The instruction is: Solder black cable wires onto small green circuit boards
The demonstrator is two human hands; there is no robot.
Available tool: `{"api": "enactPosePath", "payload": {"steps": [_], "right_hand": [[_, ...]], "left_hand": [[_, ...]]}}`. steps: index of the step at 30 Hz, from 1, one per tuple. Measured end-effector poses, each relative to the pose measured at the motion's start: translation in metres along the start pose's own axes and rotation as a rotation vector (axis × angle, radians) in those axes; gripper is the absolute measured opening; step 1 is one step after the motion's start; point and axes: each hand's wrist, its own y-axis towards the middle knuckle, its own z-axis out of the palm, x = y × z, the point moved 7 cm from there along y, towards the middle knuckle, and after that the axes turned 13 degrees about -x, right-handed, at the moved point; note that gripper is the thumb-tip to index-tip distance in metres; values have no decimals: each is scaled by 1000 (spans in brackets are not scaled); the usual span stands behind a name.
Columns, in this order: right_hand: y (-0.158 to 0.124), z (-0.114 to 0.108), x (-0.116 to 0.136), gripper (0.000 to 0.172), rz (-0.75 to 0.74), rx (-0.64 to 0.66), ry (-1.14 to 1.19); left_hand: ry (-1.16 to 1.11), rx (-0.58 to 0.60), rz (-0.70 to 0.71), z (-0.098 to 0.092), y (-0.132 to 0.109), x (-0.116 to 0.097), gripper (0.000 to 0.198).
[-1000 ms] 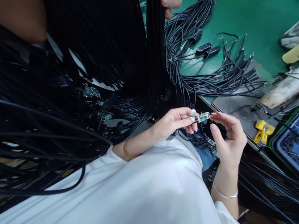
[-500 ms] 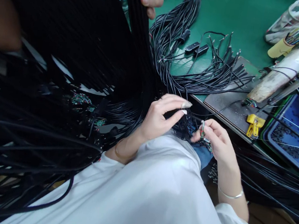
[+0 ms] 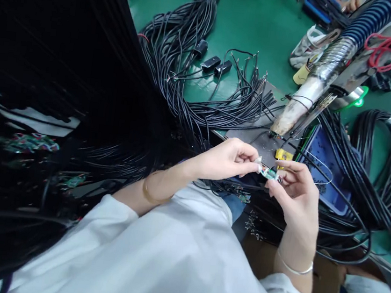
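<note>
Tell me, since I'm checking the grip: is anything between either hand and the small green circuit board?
Nothing visible. The left hand and right hand both pinch the small green circuit board directly at their fingertips, one at each end. The black cables lie behind on the green table, clear of it.
</note>
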Motion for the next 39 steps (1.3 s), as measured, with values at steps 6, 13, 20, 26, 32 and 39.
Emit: {"api": "enactPosePath", "payload": {"steps": [6, 13, 20, 26, 32, 39], "right_hand": [[17, -18, -36, 33, 11, -268, 73], [29, -23, -53, 33, 62, -342, 116], [32, -24, -49, 33, 29, -396, 20], [39, -23, -47, 29, 4, -414, -44], [42, -23, -46, 30, 11, -426, -8], [46, -23, -47, 33, 23, -429, 11]], "left_hand": [[-78, -213, -44, 12, 43, 22, 27], [-100, -249, -43, 17, 60, 25, 24], [-182, -251, -76, 21, 69, 32, 16], [-173, -291, -73, 17, 76, 32, 12], [-83, -319, -8, 14, 76, 22, 19], [1, -363, 33, 10, 76, 18, 24]]}}
